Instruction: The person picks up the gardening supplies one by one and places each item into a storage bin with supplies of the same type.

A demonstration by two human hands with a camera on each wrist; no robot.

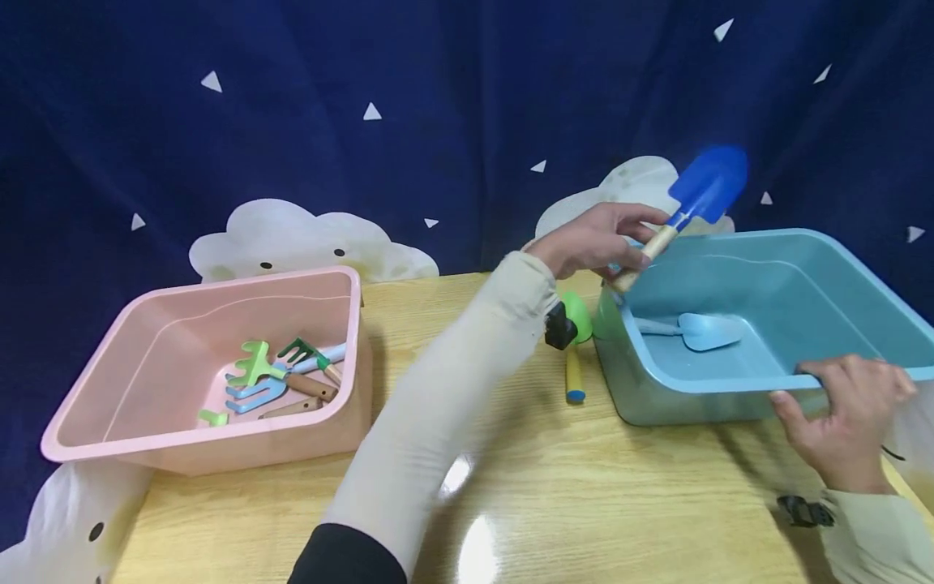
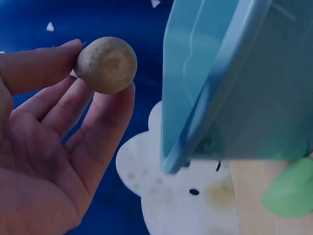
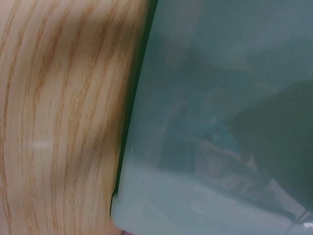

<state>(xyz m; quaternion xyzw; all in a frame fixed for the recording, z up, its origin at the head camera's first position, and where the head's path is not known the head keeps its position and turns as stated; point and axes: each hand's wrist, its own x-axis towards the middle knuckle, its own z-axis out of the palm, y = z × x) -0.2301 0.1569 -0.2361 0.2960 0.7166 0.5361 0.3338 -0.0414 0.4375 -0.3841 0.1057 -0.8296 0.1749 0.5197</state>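
Observation:
My left hand (image 1: 594, 239) pinches the wooden handle (image 2: 110, 66) of a toy shovel (image 1: 711, 182) with a blue blade. The shovel slants up to the right, above the left rim of a blue-green bin (image 1: 730, 384). Inside that bin lies a light blue trowel (image 1: 708, 332). My right hand (image 1: 850, 414) grips the bin's front rim, fingers over the edge and thumb outside. In the right wrist view only the bin's outer wall (image 3: 195, 98) and the tabletop show; the hand is out of sight there.
A pink bin (image 1: 219, 436) at the left holds several small garden tools, among them a light green rake (image 1: 253, 362) and a dark green rake (image 1: 301, 351). On the wooden table (image 1: 584, 487), a green-headed tool (image 1: 579, 315) with a yellow handle (image 1: 574, 375) lies beside the blue-green bin.

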